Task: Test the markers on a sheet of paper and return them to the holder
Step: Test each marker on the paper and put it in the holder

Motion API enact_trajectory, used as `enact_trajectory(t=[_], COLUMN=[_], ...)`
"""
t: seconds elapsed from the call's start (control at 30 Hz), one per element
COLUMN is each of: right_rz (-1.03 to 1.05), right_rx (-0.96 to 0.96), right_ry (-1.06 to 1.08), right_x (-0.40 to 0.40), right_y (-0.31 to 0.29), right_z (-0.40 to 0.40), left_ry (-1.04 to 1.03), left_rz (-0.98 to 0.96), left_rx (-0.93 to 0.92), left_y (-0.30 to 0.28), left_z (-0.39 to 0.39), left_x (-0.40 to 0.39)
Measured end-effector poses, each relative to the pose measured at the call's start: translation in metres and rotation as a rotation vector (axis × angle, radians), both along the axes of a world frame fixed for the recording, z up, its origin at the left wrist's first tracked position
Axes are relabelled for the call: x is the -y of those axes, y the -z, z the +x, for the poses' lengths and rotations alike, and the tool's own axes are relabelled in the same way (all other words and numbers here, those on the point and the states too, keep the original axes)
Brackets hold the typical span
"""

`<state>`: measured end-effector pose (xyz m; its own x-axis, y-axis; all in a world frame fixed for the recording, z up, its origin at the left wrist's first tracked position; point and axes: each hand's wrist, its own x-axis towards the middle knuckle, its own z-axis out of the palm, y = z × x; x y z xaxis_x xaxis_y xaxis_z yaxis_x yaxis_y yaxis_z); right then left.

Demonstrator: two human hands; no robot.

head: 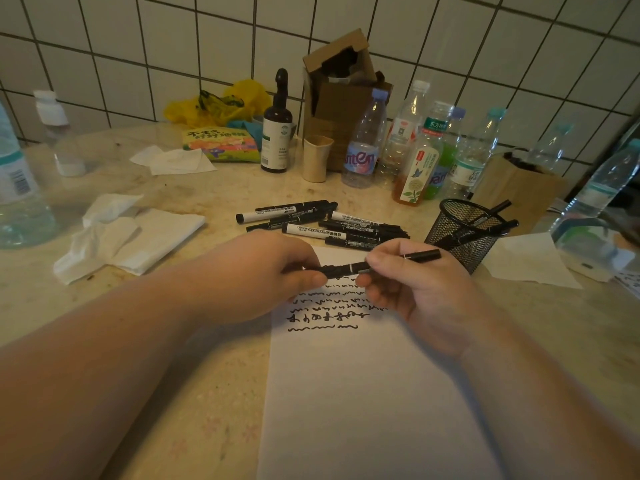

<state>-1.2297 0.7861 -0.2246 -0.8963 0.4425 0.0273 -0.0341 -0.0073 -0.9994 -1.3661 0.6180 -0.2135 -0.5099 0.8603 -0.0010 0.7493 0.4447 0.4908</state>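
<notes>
Left hand (263, 275) and right hand (412, 289) close together, fingers curled, both pinching same marker (381, 263) between them.

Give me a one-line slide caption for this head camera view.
Both hands, left and right, hold a black marker over a scribbled sheet of paper, beside a mesh holder.

There is one view only, from a wide-angle camera worn on the person's head. It looks forward and down over the desk (194, 368), close enough that both forearms fill the lower corners. The sheet of paper (363, 393) lies nearest, running off the bottom edge. The tiled wall (173, 46) closes the far side, its lines bent by the lens. No second view shares anything.
</notes>
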Motion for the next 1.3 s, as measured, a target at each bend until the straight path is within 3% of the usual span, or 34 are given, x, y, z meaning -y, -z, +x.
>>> enact_trajectory(t=[0.2, 0.43, 0.53, 0.7, 0.83, 0.9, 1.13, 1.3], right_rz=[0.022, 0.012, 0.075, 0.227, 0.354, 0.342, 0.38, 0.439], right_rx=[-0.036, -0.069, -0.089, -0.267, -0.337, -0.348, -0.187, -0.234], right_ry=[-0.036, -0.149, -0.117, 0.229, 0.683, 0.805, 0.892, 0.927], right_x=[0.001, -0.003, -0.002, -0.006, -0.024, -0.033, -0.058, -0.051], right_y=[0.0, -0.006, -0.005, -0.007, -0.013, -0.012, -0.006, -0.007], right_z=[0.0, 0.005, 0.003, 0.006, 0.007, 0.006, 0.001, 0.0], left_ry=[0.043, 0.158, 0.083, -0.071, -0.074, -0.067, -0.077, -0.079], left_rz=[-0.043, 0.067, 0.082, 0.182, 0.112, 0.087, 0.079, 0.078], left_rx=[0.021, 0.329, 0.229, 0.133, 0.063, 0.055, 0.043, 0.047], left_y=[0.001, -0.003, -0.002, -0.003, -0.002, -0.002, 0.0, -0.002], left_z=[0.002, -0.001, 0.003, 0.0, 0.002, 0.003, 0.005, 0.004], left_x=[0.0, 0.008, 0.002, -0.001, 0.001, 0.001, -0.001, -0.001])
